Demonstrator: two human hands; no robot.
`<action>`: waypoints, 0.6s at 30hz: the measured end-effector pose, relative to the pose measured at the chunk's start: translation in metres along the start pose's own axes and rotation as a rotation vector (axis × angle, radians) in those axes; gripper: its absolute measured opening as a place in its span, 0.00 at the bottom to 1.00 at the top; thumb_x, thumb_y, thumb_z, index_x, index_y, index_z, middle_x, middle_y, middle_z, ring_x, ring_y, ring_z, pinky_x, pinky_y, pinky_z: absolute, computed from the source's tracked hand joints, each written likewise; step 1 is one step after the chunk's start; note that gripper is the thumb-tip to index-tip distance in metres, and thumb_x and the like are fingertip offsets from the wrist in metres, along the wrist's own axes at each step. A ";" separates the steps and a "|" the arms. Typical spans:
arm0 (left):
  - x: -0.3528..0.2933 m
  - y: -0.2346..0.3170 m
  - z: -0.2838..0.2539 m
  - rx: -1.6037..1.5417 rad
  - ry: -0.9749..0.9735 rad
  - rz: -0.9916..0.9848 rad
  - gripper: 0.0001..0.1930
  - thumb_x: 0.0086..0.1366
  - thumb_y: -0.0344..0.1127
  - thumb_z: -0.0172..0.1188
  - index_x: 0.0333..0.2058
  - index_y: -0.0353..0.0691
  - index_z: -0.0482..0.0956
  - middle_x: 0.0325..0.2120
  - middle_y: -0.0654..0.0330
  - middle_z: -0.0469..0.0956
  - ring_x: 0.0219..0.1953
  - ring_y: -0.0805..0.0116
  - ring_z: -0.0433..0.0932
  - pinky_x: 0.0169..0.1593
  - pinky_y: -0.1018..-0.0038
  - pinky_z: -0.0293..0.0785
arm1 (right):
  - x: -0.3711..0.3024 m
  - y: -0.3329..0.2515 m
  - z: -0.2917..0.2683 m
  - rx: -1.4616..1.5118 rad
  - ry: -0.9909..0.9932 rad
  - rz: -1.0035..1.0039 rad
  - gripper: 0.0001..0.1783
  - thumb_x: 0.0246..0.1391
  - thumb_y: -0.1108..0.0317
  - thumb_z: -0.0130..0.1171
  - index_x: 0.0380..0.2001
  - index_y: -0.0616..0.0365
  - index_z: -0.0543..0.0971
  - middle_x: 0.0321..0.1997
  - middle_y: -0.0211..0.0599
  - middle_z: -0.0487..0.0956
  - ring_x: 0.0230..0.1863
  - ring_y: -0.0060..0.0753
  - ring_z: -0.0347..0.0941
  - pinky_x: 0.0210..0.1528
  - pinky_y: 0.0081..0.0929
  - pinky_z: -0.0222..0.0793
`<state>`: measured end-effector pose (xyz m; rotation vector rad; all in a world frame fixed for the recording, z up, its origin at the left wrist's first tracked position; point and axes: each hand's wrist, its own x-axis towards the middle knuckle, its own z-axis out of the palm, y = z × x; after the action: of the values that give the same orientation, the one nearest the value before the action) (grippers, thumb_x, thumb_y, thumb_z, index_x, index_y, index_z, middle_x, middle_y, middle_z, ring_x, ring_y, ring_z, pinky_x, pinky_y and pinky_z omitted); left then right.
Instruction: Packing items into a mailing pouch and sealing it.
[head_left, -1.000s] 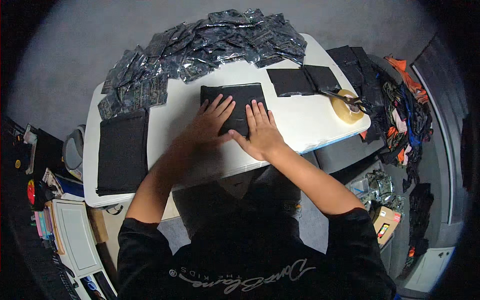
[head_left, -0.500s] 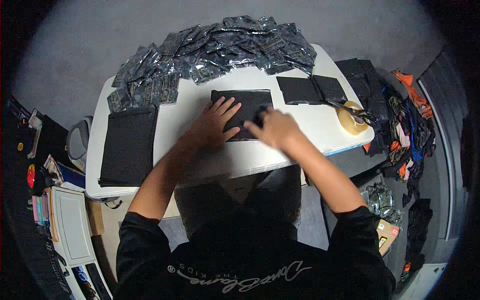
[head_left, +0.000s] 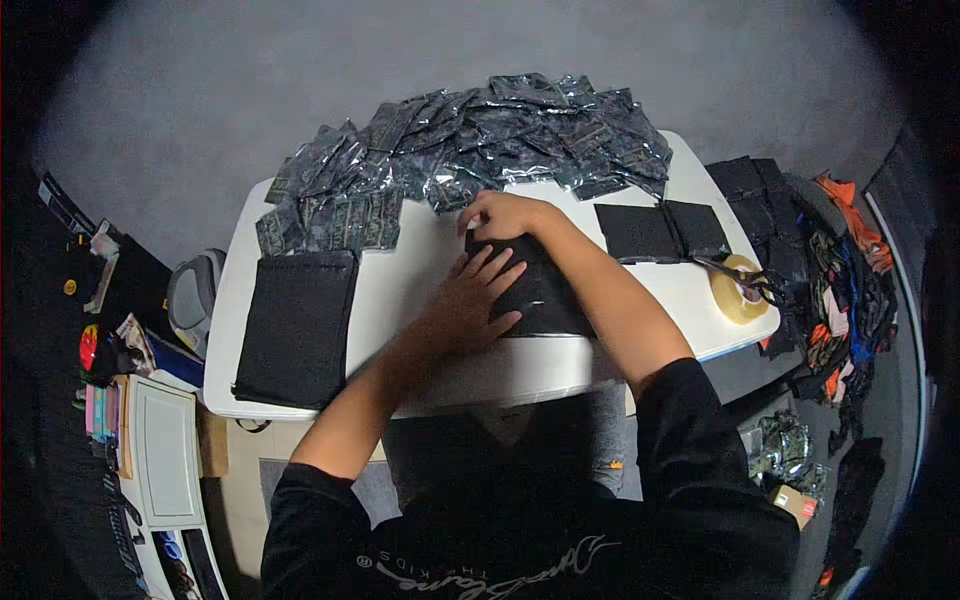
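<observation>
A flat black folded cloth (head_left: 548, 295) lies in front of me on the white table (head_left: 405, 285), with a slight shine along its near edge. My left hand (head_left: 478, 305) rests flat on its left part, fingers spread. At the cloth's far left corner, my right hand (head_left: 503, 216) has its fingers curled in and seems to pinch that corner; the fingertips are partly hidden. The right forearm crosses over the cloth's right side and covers part of it.
Shiny clear packets with dark contents (head_left: 480, 130) heap along the table's far edge. A black cloth stack (head_left: 297, 325) lies left; two smaller black folded pieces (head_left: 640, 232) lie right, near a tape roll (head_left: 738, 300) and black scissors (head_left: 765, 284). Piled clothes (head_left: 840, 290) lie beyond.
My right hand has moved from the cloth's right side to its far left corner, its fingers curling in. My left hand stays flat on the cloth. The whole view has shifted slightly.
</observation>
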<state>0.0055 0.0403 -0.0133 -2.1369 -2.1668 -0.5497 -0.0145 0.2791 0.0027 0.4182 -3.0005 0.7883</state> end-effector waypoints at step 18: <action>0.002 -0.004 0.002 -0.045 0.026 -0.001 0.38 0.68 0.51 0.62 0.72 0.45 0.62 0.73 0.45 0.56 0.75 0.39 0.52 0.76 0.46 0.48 | 0.010 0.001 -0.010 -0.045 -0.108 0.036 0.14 0.46 0.65 0.68 0.38 0.57 0.86 0.36 0.40 0.86 0.40 0.42 0.83 0.45 0.38 0.77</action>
<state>0.0024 0.0430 -0.0152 -2.1387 -2.1626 -0.6286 -0.0252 0.2823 0.0122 0.4199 -3.1274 0.7212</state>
